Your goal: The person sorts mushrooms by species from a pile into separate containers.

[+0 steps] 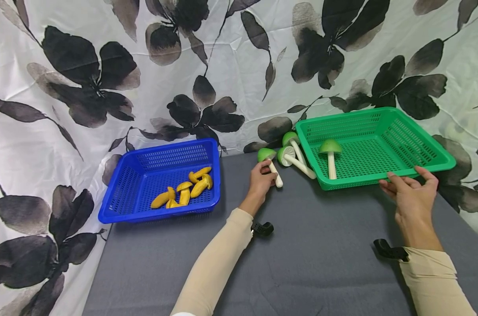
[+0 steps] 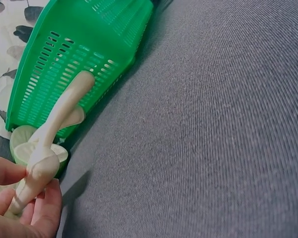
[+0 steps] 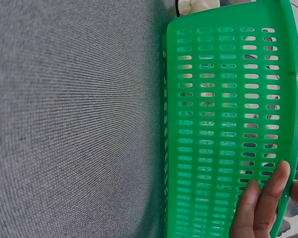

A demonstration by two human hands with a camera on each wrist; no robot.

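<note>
My left hand (image 1: 267, 176) grips the white stem of a green-capped toy mushroom (image 1: 267, 154) lying on the grey table, left of the green basket (image 1: 385, 177). In the left wrist view the left hand (image 2: 26, 192) pinches that stem (image 2: 38, 171). Two more green mushrooms (image 1: 292, 153) lie against the basket's left corner, and one (image 1: 330, 148) lies inside it. My right hand (image 1: 409, 181) holds the basket's front rim, thumb over the edge. Its fingers (image 3: 260, 203) lie on the green basket's outer wall (image 3: 218, 124).
A blue basket (image 1: 116, 206) at the left holds several yellow toy pieces (image 1: 183, 191). Flower-printed cloth (image 1: 223, 66) hangs behind and around the grey table (image 1: 322, 263). Another mushroom's stem (image 2: 64, 106) leans on the green basket (image 2: 84, 54).
</note>
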